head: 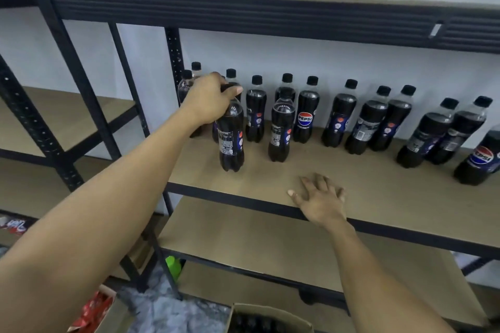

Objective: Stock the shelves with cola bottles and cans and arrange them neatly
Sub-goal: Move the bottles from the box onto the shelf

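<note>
Where cola bottles line the back of the shelf, bare board runs to its black front edge. The left grip curls round the top of one upright bottle at the row's left end; the right grip lies spread flat at that edge.

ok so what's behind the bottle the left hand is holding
More Pepsi bottles stand in a row along the wall. Directly behind the held bottle the edge of another bottle shows, but the left hand and the held bottle cover most of it.
</note>
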A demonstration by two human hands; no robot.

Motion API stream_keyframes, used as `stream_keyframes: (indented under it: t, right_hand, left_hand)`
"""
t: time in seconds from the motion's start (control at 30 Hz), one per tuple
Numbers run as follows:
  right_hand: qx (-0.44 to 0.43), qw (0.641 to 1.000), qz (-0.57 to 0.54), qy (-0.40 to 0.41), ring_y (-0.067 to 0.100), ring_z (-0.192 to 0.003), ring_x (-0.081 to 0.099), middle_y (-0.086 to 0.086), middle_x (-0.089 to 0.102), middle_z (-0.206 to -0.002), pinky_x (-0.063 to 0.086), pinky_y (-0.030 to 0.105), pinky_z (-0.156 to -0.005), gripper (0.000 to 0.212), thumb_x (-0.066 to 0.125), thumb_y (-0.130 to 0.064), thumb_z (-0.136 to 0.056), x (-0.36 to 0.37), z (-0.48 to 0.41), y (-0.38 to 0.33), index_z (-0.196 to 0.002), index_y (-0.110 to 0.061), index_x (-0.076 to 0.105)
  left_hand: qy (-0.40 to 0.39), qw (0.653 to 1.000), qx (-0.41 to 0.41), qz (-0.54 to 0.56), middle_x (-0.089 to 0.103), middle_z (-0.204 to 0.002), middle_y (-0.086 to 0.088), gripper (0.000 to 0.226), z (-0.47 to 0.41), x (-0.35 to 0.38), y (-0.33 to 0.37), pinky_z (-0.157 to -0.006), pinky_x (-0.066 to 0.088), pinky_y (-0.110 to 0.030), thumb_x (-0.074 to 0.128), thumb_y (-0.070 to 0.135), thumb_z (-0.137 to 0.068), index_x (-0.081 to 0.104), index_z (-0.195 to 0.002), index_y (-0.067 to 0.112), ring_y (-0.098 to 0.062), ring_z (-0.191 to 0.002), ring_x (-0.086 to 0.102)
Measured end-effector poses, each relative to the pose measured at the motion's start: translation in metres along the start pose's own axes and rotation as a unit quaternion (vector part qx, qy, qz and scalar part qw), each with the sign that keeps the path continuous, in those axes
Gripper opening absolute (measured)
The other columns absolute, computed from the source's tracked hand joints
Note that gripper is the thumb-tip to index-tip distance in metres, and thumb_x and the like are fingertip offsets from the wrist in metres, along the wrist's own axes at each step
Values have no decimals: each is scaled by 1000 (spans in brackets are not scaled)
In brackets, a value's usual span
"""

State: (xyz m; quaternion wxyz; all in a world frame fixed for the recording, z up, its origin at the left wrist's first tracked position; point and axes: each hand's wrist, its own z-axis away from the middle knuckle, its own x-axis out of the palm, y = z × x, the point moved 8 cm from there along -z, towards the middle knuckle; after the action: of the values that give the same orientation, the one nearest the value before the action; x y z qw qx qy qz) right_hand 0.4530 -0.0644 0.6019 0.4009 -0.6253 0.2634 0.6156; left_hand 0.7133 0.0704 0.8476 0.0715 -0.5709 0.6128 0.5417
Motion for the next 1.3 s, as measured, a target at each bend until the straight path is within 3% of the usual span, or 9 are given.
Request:
stream_keyframes:
  t: [0.13, 0.33, 0.4, 0.53, 0.7, 0.87, 0.97, 1.1, 1.3]
  right_hand:
    - [3, 1000, 1, -19, 23, -156, -6, 2, 3, -169, -3, 60, -121, 78, 18, -80, -92, 0, -3, 1, -159, -40, 18]
    - [1, 1000, -1, -14, 22, -156, -6, 2, 4, -169, -2, 61, -121, 78, 18, -80, -92, 2, -3, 1, -159, -41, 18]
    - [5, 1000, -1, -13, 22, -156, -6, 2, 4, -169, -3, 61, -121, 78, 19, -80, -92, 1, -3, 1, -158, -41, 19]
    - [9, 1000, -3, -17, 22, -156, -7, 2, 4, -169, -4, 60, -121, 78, 19, -81, -92, 0, -2, 2, -158, -41, 19]
    - [12, 1000, -9, -19, 20, -156, -6, 1, 5, -169, -3, 60, -121, 77, 21, -80, -92, -1, 0, 2, -158, -41, 19]
    - [13, 1000, -11, -12, 20, -156, -5, 1, 8, -169, -1, 60, -121, 77, 23, -79, -92, -1, 1, 2, -158, -40, 22]
    - [11, 1000, -14, -4, 21, -156, -5, 1, 8, -169, -1, 58, -122, 75, 22, -78, -93, 0, 3, 1, -158, -39, 22]
    - [2, 1000, -12, 12, 21, -156, -1, 1, 12, -168, 0, 54, -123, 70, 21, -72, -97, -1, 10, -3, -157, -37, 25]
    - [-102, 989, -26, 102, 19, -156, 5, 1, 21, -167, 3, 48, -126, 62, 33, -61, -102, 14, 72, -7, -156, -31, 34]
  left_hand:
    - [-23, 1000, -1, -6, 67, -80, -12, 39, -18, 38, -6, -68, 52, -38, 59, 40, -99, 65, -91, 2, -30, -77, 65]
    - [2, 1000, -19, -5, 61, -73, 2, 33, -38, 56, -20, -65, 45, -31, 58, 40, -99, 63, -85, 10, -24, -78, 65]
    - [4, 1000, -14, -1, 64, -80, 4, 29, -40, 58, -18, -72, 47, -30, 59, 38, -100, 67, -96, 10, -21, -85, 64]
    - [-17, 999, -35, 30, 69, -119, -7, 38, -37, 71, -28, -92, 49, -31, 63, 40, -96, 63, -126, 15, -24, -111, 62]
    - [-46, 995, -64, 60, 65, -130, -8, 55, -4, 96, -67, -102, 43, -30, 69, 31, -93, 49, -141, 17, -28, -123, 58]
    - [-166, 977, -116, -60, 51, -142, -16, 70, 63, 149, -109, -108, 41, -47, 59, 57, -92, 33, -150, 27, -36, -129, 49]
    - [-222, 956, -77, -177, 30, -159, -12, 68, 109, 178, -115, -118, 21, -59, 37, 68, -96, 33, -153, 30, -34, -147, 26]
    - [-162, 966, -38, -197, 17, -167, -4, 60, 145, 180, -117, -121, 0, -59, 17, 59, -102, 29, -155, 34, -26, -154, 4]
    - [-116, 982, 9, -146, 3, -169, 4, 66, 200, 174, -114, -121, 1, -61, 29, 61, -100, 17, -159, 34, -21, -155, -9]
